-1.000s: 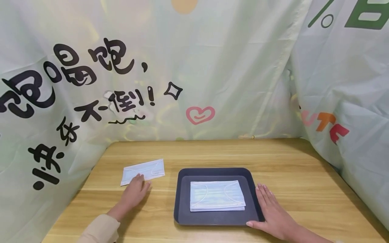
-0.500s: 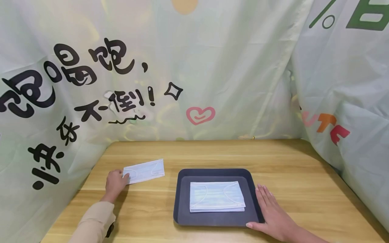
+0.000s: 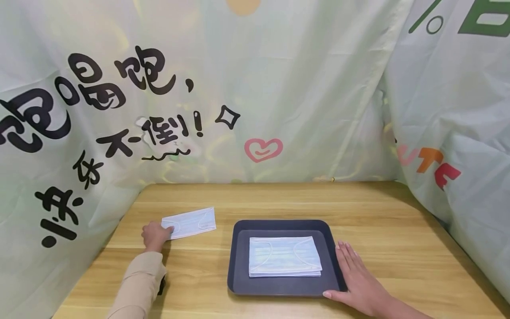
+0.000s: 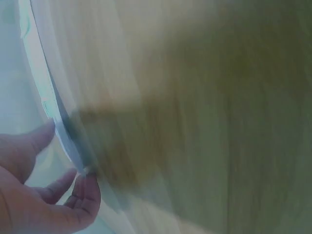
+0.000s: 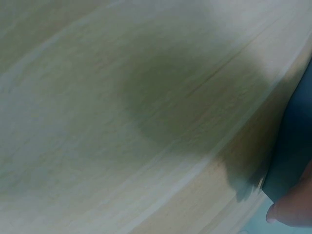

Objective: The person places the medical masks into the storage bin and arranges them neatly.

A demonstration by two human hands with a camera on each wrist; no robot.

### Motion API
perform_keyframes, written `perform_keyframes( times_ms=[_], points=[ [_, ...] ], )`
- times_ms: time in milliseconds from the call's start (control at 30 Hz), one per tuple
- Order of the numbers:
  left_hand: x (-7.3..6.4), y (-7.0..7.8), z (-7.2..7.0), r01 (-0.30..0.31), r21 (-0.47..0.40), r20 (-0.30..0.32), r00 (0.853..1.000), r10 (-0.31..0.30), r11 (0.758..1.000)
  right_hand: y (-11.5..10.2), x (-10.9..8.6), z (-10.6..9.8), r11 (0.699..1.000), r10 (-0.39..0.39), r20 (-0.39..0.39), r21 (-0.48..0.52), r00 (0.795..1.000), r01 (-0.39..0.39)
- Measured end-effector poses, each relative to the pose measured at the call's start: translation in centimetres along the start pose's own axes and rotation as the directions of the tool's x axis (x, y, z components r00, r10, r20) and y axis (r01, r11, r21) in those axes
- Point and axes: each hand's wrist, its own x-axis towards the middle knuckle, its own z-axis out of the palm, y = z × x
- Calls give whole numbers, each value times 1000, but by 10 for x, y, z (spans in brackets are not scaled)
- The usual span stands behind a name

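Note:
A light blue face mask (image 3: 193, 223) with white ear loops lies on the left of the table. My left hand (image 3: 154, 235) pinches its left end, the thumb over the top face. From the left wrist, the mask (image 4: 43, 78) shows nearly edge-on, with thumb and fingertips of the left hand (image 4: 36, 195) at its near end. A dark tray (image 3: 279, 287) holds a small stack of face masks (image 3: 283, 257). Along the tray's right side, my right hand (image 3: 361, 281) rests with straight fingers, its thumb at the front right corner. Only a fingertip of it shows in the right wrist view.
The wooden table (image 3: 358, 208) runs back to a pale printed curtain (image 3: 303, 106), which also hangs at the left and right sides. Bare wood lies between the single mask and the tray.
My left hand has moved from over the mask's front edge to its left end and now pinches it. The right hand and the tray stay in place.

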Motion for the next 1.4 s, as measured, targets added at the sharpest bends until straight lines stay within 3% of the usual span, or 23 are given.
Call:
perform_keyframes(
  times_ms=[167, 400, 733, 1033, 1200, 1400],
  points=[
    [1, 4, 4, 72, -22, -52, 996, -73, 997, 0, 1, 0, 1000, -5, -2, -4, 1000, 5],
    [1, 7, 5, 133, -59, -60, 989, -137, 989, 0, 0, 0, 1000, -11, -8, -6, 1000, 11],
    [0, 2, 0, 98, -97, -61, 993, -104, 990, 0, 1, -1, 1000, -12, -4, -1, 1000, 12],
    [4, -5, -6, 28, -34, -61, 998, -30, 999, -1, 1, -1, 1000, 7, 12, 9, 1000, -7],
    [3, -6, -8, 35, -75, -85, 996, -42, 997, 0, 1, -1, 1000, -11, -11, -2, 1000, 11],
    [1, -3, -9, 70, -194, -97, 991, -91, 978, 0, 0, -1, 1000, 11, 14, 20, 1000, -11]
  ],
)
